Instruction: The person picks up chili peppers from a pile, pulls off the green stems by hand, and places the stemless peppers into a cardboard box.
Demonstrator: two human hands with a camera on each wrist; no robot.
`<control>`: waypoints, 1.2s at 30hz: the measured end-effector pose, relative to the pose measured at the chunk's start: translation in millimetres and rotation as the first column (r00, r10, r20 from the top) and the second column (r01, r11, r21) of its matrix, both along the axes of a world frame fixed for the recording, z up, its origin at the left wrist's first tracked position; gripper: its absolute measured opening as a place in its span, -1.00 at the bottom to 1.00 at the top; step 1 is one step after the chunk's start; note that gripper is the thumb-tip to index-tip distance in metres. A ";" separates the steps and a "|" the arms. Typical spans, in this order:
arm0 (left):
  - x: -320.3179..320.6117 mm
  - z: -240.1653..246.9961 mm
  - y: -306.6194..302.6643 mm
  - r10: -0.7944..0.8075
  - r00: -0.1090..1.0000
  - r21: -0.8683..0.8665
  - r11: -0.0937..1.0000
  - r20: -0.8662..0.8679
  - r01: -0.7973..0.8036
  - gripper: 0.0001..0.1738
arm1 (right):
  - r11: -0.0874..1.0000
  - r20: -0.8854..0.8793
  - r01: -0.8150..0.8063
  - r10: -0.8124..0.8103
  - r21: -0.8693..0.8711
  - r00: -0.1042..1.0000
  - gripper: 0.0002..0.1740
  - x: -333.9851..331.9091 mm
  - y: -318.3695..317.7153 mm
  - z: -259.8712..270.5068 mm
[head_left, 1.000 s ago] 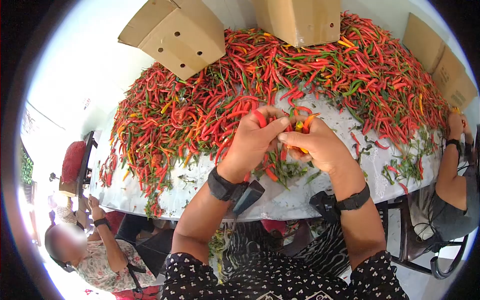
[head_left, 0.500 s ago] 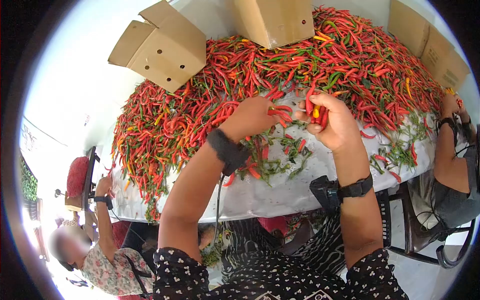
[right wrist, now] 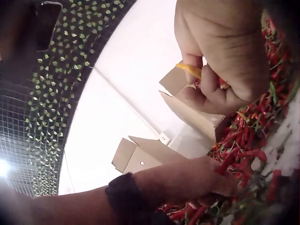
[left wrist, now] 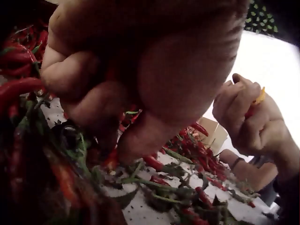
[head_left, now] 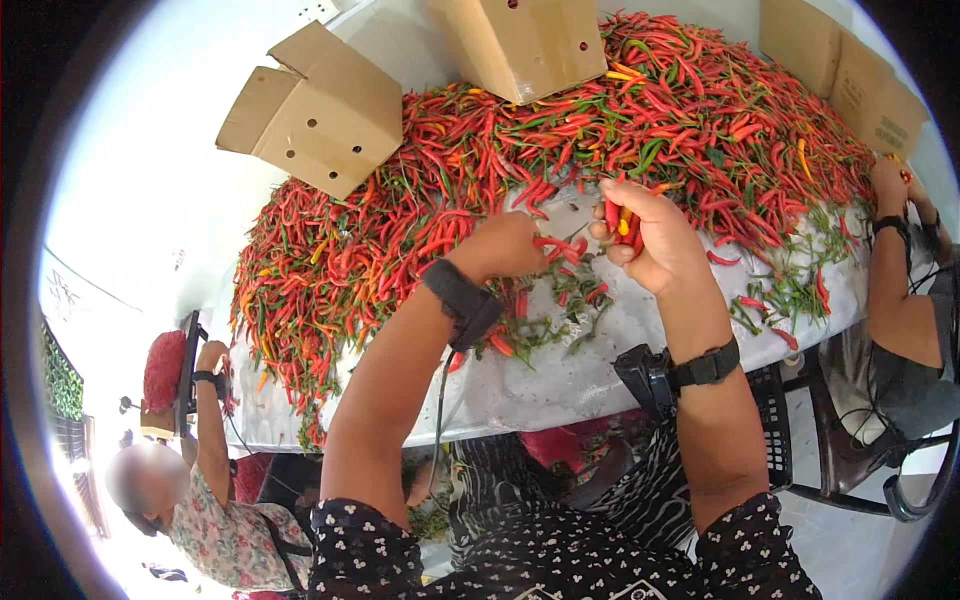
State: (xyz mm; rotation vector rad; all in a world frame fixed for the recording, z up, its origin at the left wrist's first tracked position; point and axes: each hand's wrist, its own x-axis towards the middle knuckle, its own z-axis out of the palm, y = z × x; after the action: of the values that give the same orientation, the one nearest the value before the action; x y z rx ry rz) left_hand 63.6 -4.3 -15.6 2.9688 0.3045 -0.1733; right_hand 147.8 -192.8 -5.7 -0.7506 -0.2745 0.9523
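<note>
My right hand [head_left: 660, 235] is raised over the near table, its fingers curled round several red chillies and a yellow chilli [head_left: 625, 220]. In the right wrist view an orange-yellow tip [right wrist: 190, 70] sticks out past the fingers. Lower and to the left, my left hand [head_left: 500, 245] reaches palm down at the near edge of the heap. Red chillies [head_left: 562, 246] stick out at its fingertips. In the left wrist view thumb and finger come together at a red chilli [left wrist: 111, 161]; the palm hides most of the grasp.
A wide heap of red chillies [head_left: 700, 110] with some green and yellow covers the table [head_left: 500, 400]. Green stems and loose chillies [head_left: 545, 325] lie in front. Cardboard boxes [head_left: 330, 115] stand behind. Other people's hands [head_left: 888, 185] work at the right and left.
My hands, together a second ago, have parted. The left went down to the chillies and has since drawn slightly nearer with those at its fingertips; the right keeps its bunch.
</note>
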 end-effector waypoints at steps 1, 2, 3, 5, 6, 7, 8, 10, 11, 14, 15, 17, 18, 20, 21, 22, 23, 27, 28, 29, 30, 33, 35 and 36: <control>-3.9 0.5 2.1 -0.033 0.996 -0.039 0.999 -0.087 0.030 -0.68 | 1.000 -0.004 0.019 -0.019 -0.014 1.000 -0.83 -1.2 -1.1 1.8; -8.6 0.4 3.8 -0.035 0.995 -0.037 0.999 -0.090 0.032 -0.68 | 0.999 -0.007 0.037 -0.037 -0.027 0.999 -0.83 -1.9 -1.8 2.3; -14.0 2.8 3.1 0.000 0.998 -0.252 0.967 -0.057 -0.015 -0.69 | 0.999 -0.010 0.038 -0.038 -0.026 0.999 -0.83 -1.3 -2.0 1.0; -21.9 8.4 0.8 0.042 0.999 -0.454 0.889 -0.034 -0.053 -0.71 | 1.000 0.011 0.014 -0.014 -0.008 1.000 -0.83 0.9 -1.9 -0.8; -25.6 19.4 -5.7 0.079 0.994 -0.543 0.833 -0.071 -0.105 -0.77 | 1.000 0.010 0.015 -0.015 -0.006 1.000 -0.83 0.3 -2.0 -0.1; -29.2 26.4 -10.0 0.113 0.987 -0.623 0.766 -0.112 -0.158 -0.83 | 0.999 0.053 0.013 -0.010 -0.051 0.999 -0.85 -1.2 -1.9 0.9; -33.0 28.0 -11.0 0.113 0.987 -0.621 0.767 -0.113 -0.159 -0.83 | 0.995 0.096 0.012 -0.002 -0.097 0.995 -0.86 -3.0 -1.4 1.6; -40.2 29.1 -12.7 0.227 0.964 -0.876 0.426 -0.138 -0.226 -0.84 | 0.992 0.113 -0.006 0.021 -0.127 0.993 -0.85 -6.6 1.6 0.6; -42.7 29.0 -14.6 0.228 0.964 -0.875 0.427 -0.139 -0.227 -0.84 | 0.987 0.131 -0.023 0.044 -0.159 0.990 -0.84 -8.7 3.2 0.1; -48.6 30.0 -21.4 0.270 0.959 -0.955 0.253 -0.085 -0.156 -0.82 | 0.979 0.197 -0.047 0.087 -0.200 0.977 -0.82 -15.7 6.9 0.2; -50.0 32.6 -24.6 0.275 0.960 -0.948 0.284 -0.063 -0.144 -0.81 | 0.979 0.222 -0.041 0.086 -0.200 0.971 -0.83 -18.8 9.0 0.4; -52.7 39.2 -31.2 0.280 0.959 -0.940 0.314 -0.040 -0.131 -0.81 | 0.973 0.236 -0.057 0.110 -0.223 0.966 -0.84 -25.0 11.9 2.3; -54.1 42.9 -34.6 0.233 0.972 -0.898 0.426 -0.011 -0.112 -0.80 | 0.967 0.250 -0.070 0.133 -0.246 0.959 -0.85 -26.6 13.0 3.0; -57.2 47.0 -38.5 0.184 0.983 -0.843 0.531 0.012 -0.089 -0.79 | 0.966 0.267 -0.082 0.149 -0.246 0.952 -0.86 -26.9 15.2 0.1; -58.5 48.0 -39.7 0.208 0.977 -0.810 0.581 0.052 -0.081 -0.80 | 0.965 0.284 -0.093 0.163 -0.246 0.945 -0.86 -26.9 16.0 -1.1; -59.3 48.4 -40.1 0.229 0.969 -0.774 0.629 0.093 -0.074 -0.80 | 0.965 0.282 -0.094 0.164 -0.247 0.945 -0.86 -27.1 16.3 -0.9; -59.5 48.5 -40.1 0.229 0.969 -0.774 0.628 0.091 -0.076 -0.80 | 0.963 0.340 -0.072 0.161 -0.258 0.927 -0.86 -27.4 16.0 -0.1; -58.9 44.7 -36.5 0.373 0.878 -0.813 0.581 0.299 0.030 -0.84 | 0.957 0.494 -0.039 0.184 -0.289 0.850 -0.87 -31.4 14.2 6.5; -58.5 43.7 -36.0 0.378 0.864 -0.825 0.561 0.332 0.071 -0.86 | 0.956 0.494 -0.040 0.185 -0.289 0.850 -0.87 -32.6 14.6 6.3; -59.0 44.0 -36.2 0.380 0.864 -0.826 0.560 0.331 0.070 -0.86 | 0.955 0.535 -0.011 0.177 -0.298 0.826 -0.87 -34.0 14.9 5.9; -60.0 45.9 -38.1 0.357 0.870 -0.796 0.602 0.340 0.064 -0.86 | 0.952 0.575 0.019 0.168 -0.305 0.800 -0.87 -34.8 15.2 5.4; -60.4 41.3 -39.1 0.327 0.866 -0.765 0.637 0.377 0.093 -0.87 | 0.938 0.637 0.019 0.219 -0.345 0.739 -0.87 -34.2 16.6 3.7; -61.3 38.9 -38.3 0.324 0.853 -0.764 0.633 0.410 0.127 -0.88 | 0.936 0.673 0.038 0.223 -0.351 0.705 -0.86 -34.4 18.9 0.7; -62.5 38.6 -37.8 0.329 0.856 -0.773 0.623 0.398 0.119 -0.88 | 0.934 0.706 0.059 0.225 -0.353 0.672 -0.86 -34.9 19.9 -0.2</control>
State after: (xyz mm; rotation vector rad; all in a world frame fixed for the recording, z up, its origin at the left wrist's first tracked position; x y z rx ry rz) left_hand 1.1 -42.0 22.9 1.9890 0.2473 0.4063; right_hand 112.9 -172.9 -5.9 -1.4688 -0.8835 0.7403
